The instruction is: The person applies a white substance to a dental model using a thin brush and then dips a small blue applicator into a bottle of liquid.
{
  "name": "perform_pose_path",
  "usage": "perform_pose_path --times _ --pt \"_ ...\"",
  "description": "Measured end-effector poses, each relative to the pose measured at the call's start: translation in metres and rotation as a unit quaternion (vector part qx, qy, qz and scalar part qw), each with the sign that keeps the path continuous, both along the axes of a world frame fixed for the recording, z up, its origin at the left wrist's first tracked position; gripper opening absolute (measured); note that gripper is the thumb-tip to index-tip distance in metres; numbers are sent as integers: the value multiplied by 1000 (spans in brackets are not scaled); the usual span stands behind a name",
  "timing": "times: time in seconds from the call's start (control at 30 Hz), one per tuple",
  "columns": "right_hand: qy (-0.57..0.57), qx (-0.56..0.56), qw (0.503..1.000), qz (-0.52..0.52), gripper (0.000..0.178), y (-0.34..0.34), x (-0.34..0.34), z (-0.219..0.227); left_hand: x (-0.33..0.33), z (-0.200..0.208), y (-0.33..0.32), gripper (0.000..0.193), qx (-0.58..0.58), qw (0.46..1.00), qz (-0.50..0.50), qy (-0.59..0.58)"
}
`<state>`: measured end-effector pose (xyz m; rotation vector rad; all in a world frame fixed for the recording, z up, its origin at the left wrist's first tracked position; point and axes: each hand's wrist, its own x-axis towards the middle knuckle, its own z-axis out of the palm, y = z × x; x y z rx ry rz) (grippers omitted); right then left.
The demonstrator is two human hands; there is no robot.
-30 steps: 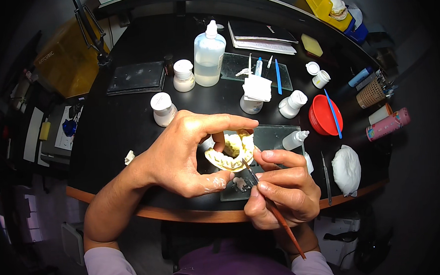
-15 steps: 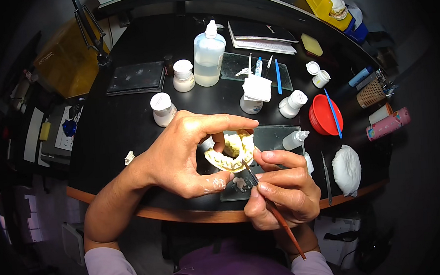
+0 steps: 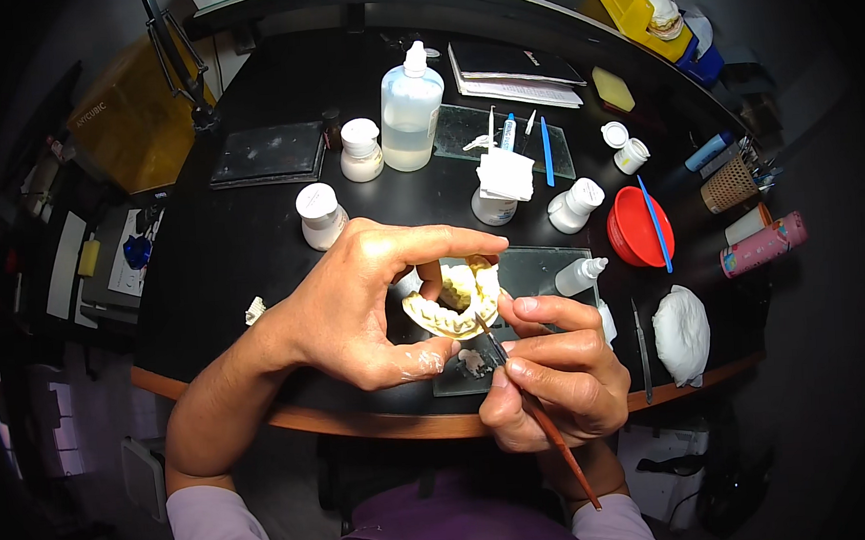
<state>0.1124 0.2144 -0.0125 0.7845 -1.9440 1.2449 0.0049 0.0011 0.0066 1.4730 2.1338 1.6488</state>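
Note:
My left hand grips a pale yellow dental model, a horseshoe arch of teeth, between thumb and fingers above the bench. White smears mark the left thumb. In my right hand is a thin brush with a reddish-brown handle, pinched near its metal collar. Its dark tip meets the front teeth of the model at the right side of the arch. Beneath both hands lies a glass slab with a patch of pinkish-white paste on it.
Around the hands stand powder jars, a large clear bottle, a small dropper bottle and a red bowl with a blue stick across it. A metal tool and a white wad lie right, near the wooden bench edge.

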Motion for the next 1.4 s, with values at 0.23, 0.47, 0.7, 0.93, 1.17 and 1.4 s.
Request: perform_pose_path --times 0.23,0.47,0.7,0.93,1.17,1.4 --pt "23 -29 999 -10 26 0 -3 -3 0 1 1 83 3 1000 -6 -2" --pt "2 -46 999 3 26 1 -3 0 -2 -1 0 83 -8 1000 -17 -11" --pt "33 -11 999 -18 27 1 -2 -2 -3 -5 1 83 9 999 -37 -20" --pt "31 -28 999 -16 27 -2 -3 -4 -2 -3 0 82 7 998 -37 -48" --pt "35 -22 999 -15 25 -1 -3 -3 -2 -3 0 82 4 999 -30 -37" --pt "34 -17 999 -15 26 -2 -3 -2 -2 -1 -1 83 0 999 -28 -28"
